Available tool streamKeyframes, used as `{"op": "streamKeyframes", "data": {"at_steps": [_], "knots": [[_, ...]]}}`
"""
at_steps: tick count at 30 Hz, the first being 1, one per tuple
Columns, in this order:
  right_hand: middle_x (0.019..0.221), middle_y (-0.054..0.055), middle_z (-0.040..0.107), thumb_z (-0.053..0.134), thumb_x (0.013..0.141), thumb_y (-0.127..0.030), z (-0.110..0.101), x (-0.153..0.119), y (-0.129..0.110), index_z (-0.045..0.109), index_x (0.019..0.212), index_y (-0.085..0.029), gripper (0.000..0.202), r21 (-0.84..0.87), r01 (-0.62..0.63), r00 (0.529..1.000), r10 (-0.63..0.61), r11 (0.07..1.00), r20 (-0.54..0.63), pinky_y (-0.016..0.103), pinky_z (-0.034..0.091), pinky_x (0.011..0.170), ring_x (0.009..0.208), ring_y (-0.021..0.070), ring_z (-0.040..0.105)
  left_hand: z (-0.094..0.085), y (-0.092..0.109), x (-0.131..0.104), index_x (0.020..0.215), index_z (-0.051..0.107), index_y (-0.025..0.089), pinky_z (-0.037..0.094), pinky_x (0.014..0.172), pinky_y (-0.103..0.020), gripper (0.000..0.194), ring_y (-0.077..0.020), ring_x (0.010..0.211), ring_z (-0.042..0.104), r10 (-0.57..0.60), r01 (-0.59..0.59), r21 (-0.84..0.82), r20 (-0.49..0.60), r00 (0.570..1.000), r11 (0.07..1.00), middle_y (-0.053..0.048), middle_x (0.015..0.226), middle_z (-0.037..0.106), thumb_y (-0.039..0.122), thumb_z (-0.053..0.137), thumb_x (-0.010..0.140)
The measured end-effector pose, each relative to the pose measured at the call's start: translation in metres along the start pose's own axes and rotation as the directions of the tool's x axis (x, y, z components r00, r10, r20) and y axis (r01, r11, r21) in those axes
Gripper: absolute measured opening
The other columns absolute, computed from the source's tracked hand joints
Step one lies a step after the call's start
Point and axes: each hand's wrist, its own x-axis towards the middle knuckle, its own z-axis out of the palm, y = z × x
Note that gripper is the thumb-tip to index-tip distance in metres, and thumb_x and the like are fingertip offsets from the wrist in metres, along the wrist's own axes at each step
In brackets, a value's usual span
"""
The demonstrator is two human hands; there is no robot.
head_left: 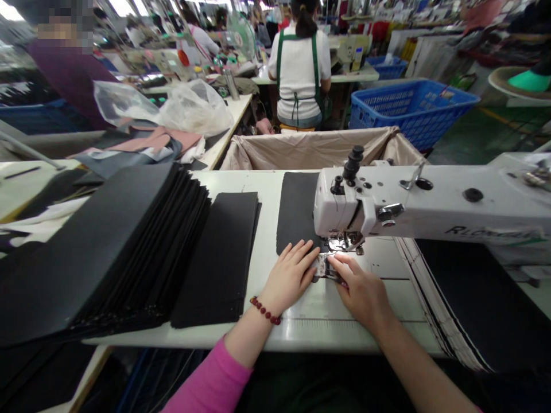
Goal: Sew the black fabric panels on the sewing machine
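A white sewing machine point(344, 209) stands over the table, its presser foot point(340, 244) lit by a small lamp. Behind and left of the needle area lies a black panel point(297, 209), partly hidden by the machine head. My left hand point(290, 275), with a red bead bracelet on its wrist, rests flat with fingers stretched over the panel's near edge. Just in front of the presser foot, my right hand point(365, 295) has its index finger and thumb bent around the metal guide point(325, 267); what lies between them is too small to make out.
A tall stack of black panels point(107, 229) and a lower pile point(221, 252) lie left on the white table point(267, 229). More panels point(477, 298) lie under the machine arm. Beyond are a cloth-lined bin point(310, 143), a blue basket point(408, 109) and a seated co-worker point(299, 74).
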Motion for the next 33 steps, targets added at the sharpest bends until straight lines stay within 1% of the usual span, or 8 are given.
{"op": "streamKeyframes", "data": {"at_steps": [6, 11, 14, 17, 20, 24, 27, 33], "knots": [[0.139, 0.002, 0.050, 0.051, 0.085, -0.015, 0.002, -0.001, 0.001, 0.044, 0.138, -0.030, 0.056, 0.009, 0.008, 1.000, -0.008, 1.000, -0.013, 0.032, 0.053, 0.076, 0.095, 0.0201, 0.064, 0.004, -0.001, 0.001, 0.145, 0.033, 0.025, 0.022, 0.115, -0.048, 0.049, -0.0242, 0.141, 0.026, -0.022, 0.021, 0.044, 0.011, 1.000, 0.999, -0.005, 0.152, 0.032, 0.035, 0.043, 0.098], [0.138, 0.002, 0.051, 0.051, 0.086, -0.018, 0.000, 0.000, 0.001, 0.046, 0.137, -0.029, 0.052, -0.007, 0.013, 1.000, -0.013, 1.000, -0.013, 0.032, 0.053, 0.071, 0.089, 0.0195, 0.066, 0.001, -0.003, 0.003, 0.146, 0.032, 0.026, 0.024, 0.114, -0.048, 0.051, -0.0254, 0.141, 0.028, -0.016, 0.014, 0.056, 0.024, 1.000, 0.998, -0.006, 0.153, 0.031, 0.037, 0.043, 0.098], [0.137, 0.002, 0.051, 0.051, 0.086, -0.018, 0.000, 0.000, 0.001, 0.046, 0.137, -0.029, 0.052, -0.023, 0.013, 1.000, -0.014, 1.000, -0.022, 0.031, 0.053, 0.069, 0.087, 0.0190, 0.066, -0.005, -0.004, 0.008, 0.144, 0.035, 0.025, 0.029, 0.111, -0.045, 0.050, -0.0250, 0.137, 0.034, 0.002, -0.004, 0.059, 0.033, 0.999, 0.998, -0.006, 0.149, 0.038, 0.038, 0.044, 0.097], [0.137, 0.002, 0.051, 0.051, 0.085, -0.017, 0.001, 0.000, 0.001, 0.045, 0.137, -0.030, 0.054, -0.026, 0.009, 1.000, -0.009, 1.000, -0.029, 0.031, 0.053, 0.069, 0.088, 0.0188, 0.065, -0.007, -0.005, 0.013, 0.140, 0.041, 0.025, 0.034, 0.107, -0.045, 0.044, -0.0254, 0.133, 0.040, 0.018, -0.019, 0.070, 0.010, 1.000, 0.997, -0.008, 0.143, 0.046, 0.036, 0.043, 0.098], [0.138, 0.002, 0.051, 0.052, 0.085, -0.017, 0.002, -0.001, 0.001, 0.045, 0.137, -0.030, 0.054, -0.024, 0.004, 1.000, -0.005, 1.000, -0.022, 0.031, 0.053, 0.069, 0.086, 0.0183, 0.065, -0.002, -0.006, 0.015, 0.139, 0.043, 0.025, 0.030, 0.109, -0.046, 0.041, -0.0251, 0.135, 0.037, 0.025, -0.024, 0.071, -0.013, 1.000, 0.997, -0.008, 0.144, 0.045, 0.033, 0.041, 0.098], [0.139, 0.001, 0.050, 0.052, 0.085, -0.017, 0.001, -0.001, 0.000, 0.045, 0.137, -0.029, 0.054, -0.007, 0.004, 1.000, -0.004, 1.000, -0.014, 0.032, 0.053, 0.073, 0.091, 0.0192, 0.065, 0.006, -0.008, 0.015, 0.142, 0.037, 0.023, 0.022, 0.115, -0.046, 0.043, -0.0211, 0.141, 0.027, 0.049, -0.049, 0.046, 0.011, 0.999, 0.998, -0.005, 0.150, 0.037, 0.030, 0.038, 0.100], [0.138, 0.002, 0.051, 0.052, 0.085, -0.016, 0.000, 0.000, 0.000, 0.045, 0.137, -0.028, 0.054, 0.001, 0.006, 1.000, -0.006, 1.000, -0.016, 0.032, 0.054, 0.074, 0.094, 0.0197, 0.065, 0.007, -0.009, 0.015, 0.143, 0.035, 0.023, 0.022, 0.115, -0.046, 0.044, -0.0199, 0.141, 0.028, 0.054, -0.055, 0.036, 0.020, 0.998, 0.998, -0.006, 0.150, 0.037, 0.030, 0.037, 0.100], [0.137, 0.003, 0.051, 0.053, 0.083, -0.015, 0.001, -0.001, -0.001, 0.046, 0.136, -0.028, 0.055, -0.003, 0.009, 0.999, -0.009, 1.000, -0.031, 0.033, 0.054, 0.074, 0.094, 0.0202, 0.065, 0.006, -0.009, 0.015, 0.143, 0.036, 0.022, 0.022, 0.115, -0.048, 0.044, -0.0211, 0.141, 0.028, 0.055, -0.055, 0.047, 0.012, 0.998, 0.997, -0.008, 0.150, 0.037, 0.031, 0.036, 0.100]]}}
